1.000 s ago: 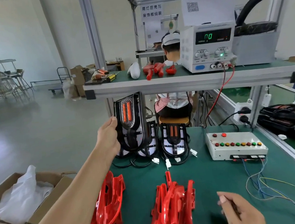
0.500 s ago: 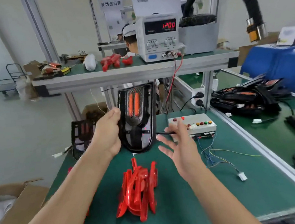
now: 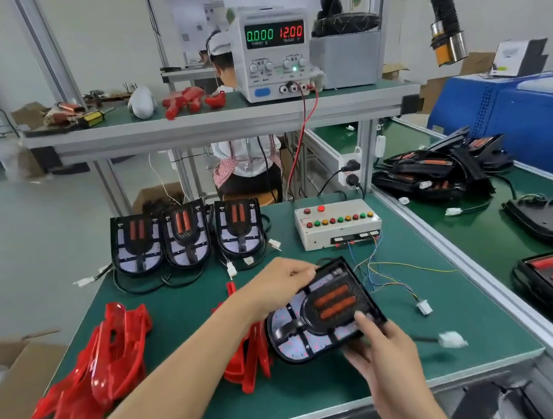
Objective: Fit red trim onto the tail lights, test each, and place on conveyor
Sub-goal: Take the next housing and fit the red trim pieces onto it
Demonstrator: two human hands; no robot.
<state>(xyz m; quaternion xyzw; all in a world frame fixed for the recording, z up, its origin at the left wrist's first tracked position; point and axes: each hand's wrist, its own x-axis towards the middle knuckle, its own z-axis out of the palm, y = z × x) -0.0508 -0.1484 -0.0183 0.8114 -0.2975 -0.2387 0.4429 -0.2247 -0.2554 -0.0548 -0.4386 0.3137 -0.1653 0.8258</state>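
Held tail light (image 3: 324, 310): black housing with two orange bars, lying tilted just above the green table (image 3: 183, 309), near its front edge and right next to the middle heap of red trim (image 3: 250, 357).
Left hand (image 3: 277, 285): grip is on the far edge of that tail light, fingers curled over the rim.
Right hand (image 3: 380, 345): grip is on the near right edge, thumb pressed on the face and the other fingers tucked under it.
Its plug (image 3: 452, 339): white connector on a black lead, blurry, off to the right of the right hand.
Other tail lights (image 3: 185, 237): three of them leaning in a row at the back of the table, no trim on them, leads and white plugs trailing in front.
Red trim pile (image 3: 102, 360): bigger heap on the left side of the table.
Test box (image 3: 339, 224): white, with a row of red, green and yellow buttons, coloured wires coming out the front.
Power supply (image 3: 272, 51): up on the shelf, the green display reads 0.000 and the red one reads 12.00; the small print under them is too tiny to read.
Signs: Chinese writing on the sheet behind the shelf, only partly in view, can't make it out.
Conveyor (image 3: 477, 231): on the right, with a pile of dark tail lights on it.
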